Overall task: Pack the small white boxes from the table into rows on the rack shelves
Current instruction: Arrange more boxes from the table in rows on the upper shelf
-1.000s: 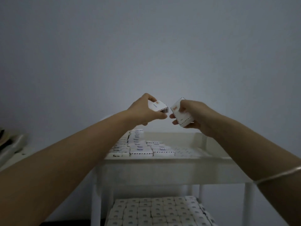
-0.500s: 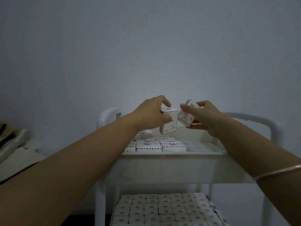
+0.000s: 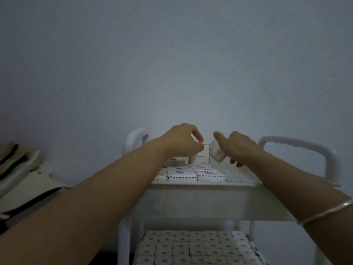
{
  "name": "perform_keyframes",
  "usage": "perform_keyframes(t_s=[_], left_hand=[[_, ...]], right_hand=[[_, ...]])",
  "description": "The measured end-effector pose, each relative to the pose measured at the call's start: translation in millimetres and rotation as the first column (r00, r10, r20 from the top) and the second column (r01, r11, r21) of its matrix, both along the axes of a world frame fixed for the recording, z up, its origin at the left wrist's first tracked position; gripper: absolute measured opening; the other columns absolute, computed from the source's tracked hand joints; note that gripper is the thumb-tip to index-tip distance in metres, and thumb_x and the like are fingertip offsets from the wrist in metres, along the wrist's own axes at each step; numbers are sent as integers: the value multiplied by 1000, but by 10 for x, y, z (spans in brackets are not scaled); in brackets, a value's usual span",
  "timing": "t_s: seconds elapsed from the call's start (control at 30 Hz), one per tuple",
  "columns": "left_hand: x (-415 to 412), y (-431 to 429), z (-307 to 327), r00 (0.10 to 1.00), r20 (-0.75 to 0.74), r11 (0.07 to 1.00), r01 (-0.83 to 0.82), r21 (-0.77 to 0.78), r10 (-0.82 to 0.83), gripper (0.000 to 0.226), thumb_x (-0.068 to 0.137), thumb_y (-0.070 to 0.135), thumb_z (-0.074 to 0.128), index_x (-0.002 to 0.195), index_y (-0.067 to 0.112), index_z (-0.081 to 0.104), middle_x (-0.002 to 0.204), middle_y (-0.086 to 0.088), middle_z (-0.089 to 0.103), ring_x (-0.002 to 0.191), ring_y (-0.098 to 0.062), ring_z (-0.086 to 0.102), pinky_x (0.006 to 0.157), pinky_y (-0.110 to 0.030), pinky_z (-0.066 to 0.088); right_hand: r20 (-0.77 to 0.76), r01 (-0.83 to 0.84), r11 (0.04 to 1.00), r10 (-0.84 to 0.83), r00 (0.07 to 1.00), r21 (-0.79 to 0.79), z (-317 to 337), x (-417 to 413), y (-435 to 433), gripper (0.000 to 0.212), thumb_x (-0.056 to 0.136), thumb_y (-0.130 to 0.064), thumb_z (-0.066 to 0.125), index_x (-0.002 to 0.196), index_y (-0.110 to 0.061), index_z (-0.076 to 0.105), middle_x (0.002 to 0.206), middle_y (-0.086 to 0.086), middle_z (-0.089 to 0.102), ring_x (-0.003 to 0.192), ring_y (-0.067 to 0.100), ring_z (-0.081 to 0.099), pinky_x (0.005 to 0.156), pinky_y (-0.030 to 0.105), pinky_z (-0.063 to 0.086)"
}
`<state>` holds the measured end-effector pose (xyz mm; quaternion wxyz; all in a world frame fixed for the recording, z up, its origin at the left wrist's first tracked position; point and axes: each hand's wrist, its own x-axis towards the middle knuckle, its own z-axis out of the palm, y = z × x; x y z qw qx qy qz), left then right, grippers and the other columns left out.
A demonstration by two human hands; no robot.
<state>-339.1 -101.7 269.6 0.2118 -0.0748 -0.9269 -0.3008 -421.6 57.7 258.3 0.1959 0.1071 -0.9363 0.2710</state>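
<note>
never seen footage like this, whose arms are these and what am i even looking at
No machine here. The single picture comes from a camera worn on a person's head, looking forward and down along their own bare arms. The left hand grips an upright box, small and white. The right hand grips a tilted box right beside it. Both are over the top shelf of a white rack, where shelved boxes already lie in rows. Beneath it are packed rows of the same boxes. A thin bangle circles the right wrist.
</note>
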Motion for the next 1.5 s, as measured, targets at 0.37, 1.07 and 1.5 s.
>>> perform_keyframes(t_s=[0.37,1.07,1.5], left_hand=[[-10,-63,86,842,-337,906,-373,201,422,32,90,13,52,121,22,50,121,-1,59,109,-23,54,79,-31,41],[-67,-25,27,987,-47,986,-149,74,153,21,88,10,63,106,21,64,115,0,63,105,-17,59,85,-30,51],[115,8,37,978,194,992,-53,-112,74,23,86,12,57,92,18,79,105,2,72,103,-19,63,96,-37,51]], right_hand=[[563,-308,853,512,649,-421,-57,23,-104,47,100,-46,42,109,-5,64,93,9,72,74,18,68,55,24,51],[341,-348,619,725,599,-705,22,195,100,44,100,-44,43,102,-6,66,79,12,73,58,19,69,49,24,52],[-32,-358,909,360,932,-214,-37,143,101,29,84,-36,72,103,-21,56,89,5,65,66,16,60,45,22,43]])
